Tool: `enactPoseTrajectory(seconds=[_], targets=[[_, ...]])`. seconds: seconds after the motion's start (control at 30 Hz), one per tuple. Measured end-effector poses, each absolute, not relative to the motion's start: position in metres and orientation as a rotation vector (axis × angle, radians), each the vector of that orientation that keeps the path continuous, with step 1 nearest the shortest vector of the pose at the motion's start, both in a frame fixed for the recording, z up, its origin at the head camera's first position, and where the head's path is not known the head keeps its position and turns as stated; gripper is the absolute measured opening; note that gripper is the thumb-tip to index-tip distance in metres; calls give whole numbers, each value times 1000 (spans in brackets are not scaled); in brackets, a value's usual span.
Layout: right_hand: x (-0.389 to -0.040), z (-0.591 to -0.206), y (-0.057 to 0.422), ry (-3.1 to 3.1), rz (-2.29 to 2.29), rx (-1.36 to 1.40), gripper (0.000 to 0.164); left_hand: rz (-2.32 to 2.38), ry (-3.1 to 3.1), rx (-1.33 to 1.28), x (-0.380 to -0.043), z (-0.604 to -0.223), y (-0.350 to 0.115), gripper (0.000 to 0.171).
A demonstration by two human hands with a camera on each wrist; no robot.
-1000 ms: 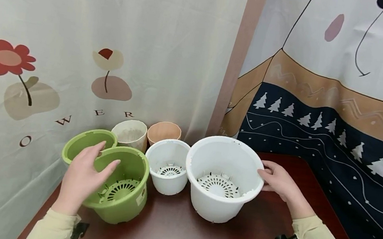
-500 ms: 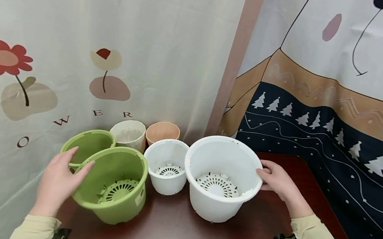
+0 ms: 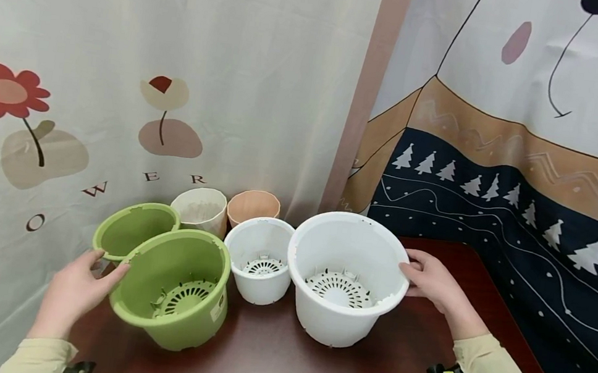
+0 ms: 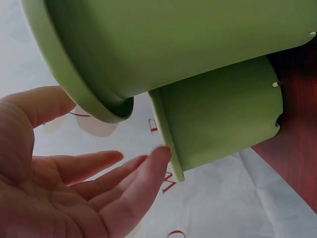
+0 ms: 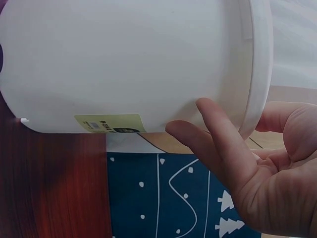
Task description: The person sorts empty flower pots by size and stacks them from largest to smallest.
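My right hand (image 3: pixel 431 282) holds the large white flowerpot (image 3: pixel 335 325) by its right rim. In the right wrist view, fingers (image 5: pixel 218 134) lie along that pot's outer wall below the rim, near a yellow label. On the left, my left hand (image 3: pixel 72 290) is beside the large green flowerpot (image 3: pixel 192 326), its thumb by the left rim. The left wrist view has the other fingers (image 4: pixel 133 193) loosely bent, one tip at the rim of the smaller green flowerpot (image 4: pixel 218 119). Neither green pot is gripped.
Between the large pots stands a small white flowerpot (image 3: pixel 262 288). A cream pot (image 3: pixel 200 208) and a peach pot (image 3: pixel 253 206) are behind, against the curtain (image 3: pixel 267 83). All stand on a dark red table (image 3: pixel 282 371); a printed navy cloth (image 3: pixel 495 229) hangs at right.
My left hand has moved left and down, from over the large green flowerpot to outside its left rim. The right hand stays on the large white flowerpot.
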State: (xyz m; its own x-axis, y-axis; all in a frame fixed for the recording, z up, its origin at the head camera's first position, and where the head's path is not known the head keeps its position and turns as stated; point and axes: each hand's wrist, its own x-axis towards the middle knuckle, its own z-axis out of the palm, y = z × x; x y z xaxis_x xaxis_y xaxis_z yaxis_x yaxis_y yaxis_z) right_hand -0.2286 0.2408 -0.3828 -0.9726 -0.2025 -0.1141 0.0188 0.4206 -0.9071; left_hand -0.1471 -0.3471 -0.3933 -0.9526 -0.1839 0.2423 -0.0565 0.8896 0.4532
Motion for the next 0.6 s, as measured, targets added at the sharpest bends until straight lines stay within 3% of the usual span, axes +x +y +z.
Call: enactPoseTrajectory(seconds=[0.6], targets=[[-229, -383, 241, 2466, -1592, -178, 51, -1091, -2952, 141, -153, -391, -353, 56]])
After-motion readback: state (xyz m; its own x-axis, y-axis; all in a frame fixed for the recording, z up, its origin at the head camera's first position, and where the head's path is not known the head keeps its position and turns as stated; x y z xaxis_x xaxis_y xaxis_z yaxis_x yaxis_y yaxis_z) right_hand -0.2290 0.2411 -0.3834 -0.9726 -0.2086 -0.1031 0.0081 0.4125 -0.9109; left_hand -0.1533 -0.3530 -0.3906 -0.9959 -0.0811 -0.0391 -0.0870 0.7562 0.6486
